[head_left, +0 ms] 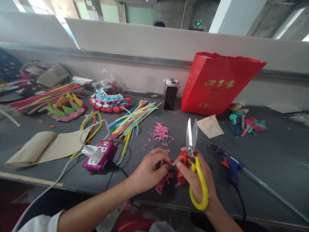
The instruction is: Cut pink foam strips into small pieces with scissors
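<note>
In my right hand (pixel 201 182) is a pair of scissors (pixel 202 190) with one yellow and one red handle. Its blades point up and away from me, slightly parted. A small pink piece (pixel 174 163) shows at the right thumb and fingertip. My left hand (pixel 154 167) is close beside it, fingers curled in a pinch; whatever lies between them is hidden. Below the left hand lies a group of pink cut pieces (pixel 159 187), partly covered by it. Farther off is a heap of smaller pink bits (pixel 160 131).
A glue gun (pixel 228 164) lies to the right, a purple power strip (pixel 100 158) with a white plug to the left. Behind are colourful strips (pixel 135 119), a phone (pixel 170 98) against a bottle, a red bag (pixel 217 83) and brown paper (pixel 210 126).
</note>
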Demonstrator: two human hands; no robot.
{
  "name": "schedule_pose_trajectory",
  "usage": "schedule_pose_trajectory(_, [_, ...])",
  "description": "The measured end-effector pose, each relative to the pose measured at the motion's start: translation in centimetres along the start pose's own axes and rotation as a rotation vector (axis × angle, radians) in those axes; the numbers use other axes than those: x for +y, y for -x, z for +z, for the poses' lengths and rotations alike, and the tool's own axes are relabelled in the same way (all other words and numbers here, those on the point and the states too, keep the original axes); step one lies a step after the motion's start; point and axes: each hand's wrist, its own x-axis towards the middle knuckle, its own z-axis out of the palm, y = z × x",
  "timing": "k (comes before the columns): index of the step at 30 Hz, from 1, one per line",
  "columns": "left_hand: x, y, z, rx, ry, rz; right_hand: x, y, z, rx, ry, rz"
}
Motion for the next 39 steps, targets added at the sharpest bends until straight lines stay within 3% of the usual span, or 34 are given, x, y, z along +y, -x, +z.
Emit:
schedule_pose_trajectory(6, [0.8,0.2,0.2,-0.049,0.285,-0.292,-0.6,0.4,0.2,0.031,0.135,-0.109])
schedule_pose_trajectory(11, [0.8,0.4,0.4,-0.043,0.433,-0.4,-0.6,0.7,0.4,0.04,0.212,-0.189])
schedule_pose_trajectory(14, [0.8,0.4,0.3,0.033,0.623,-0.452,-0.4,0.8,0.4,0.065,0.228,-0.208])
schedule_pose_trajectory(19, [1.2,0.2,-0.2,0.234,0.92,-0.437,0.6,0.9,0.5,0.118,0.346,-0.237])
schedule_pose_trajectory(23, [1.9,0.2,-0.3,0.311,1.027,-0.399,1.9,1.2,0.9,0.092,0.515,-0.345])
schedule_pose_trajectory(30, [2.2,0.6,-0.2,0.338,1.109,-0.333,2.7,1.4,1.3,0.11,0.678,-0.434])
schedule_pose_trajectory(39, [1.8,0.6,0.0,0.326,1.125,-0.338,3.0,1.5,1.4,0.118,0.726,-0.484])
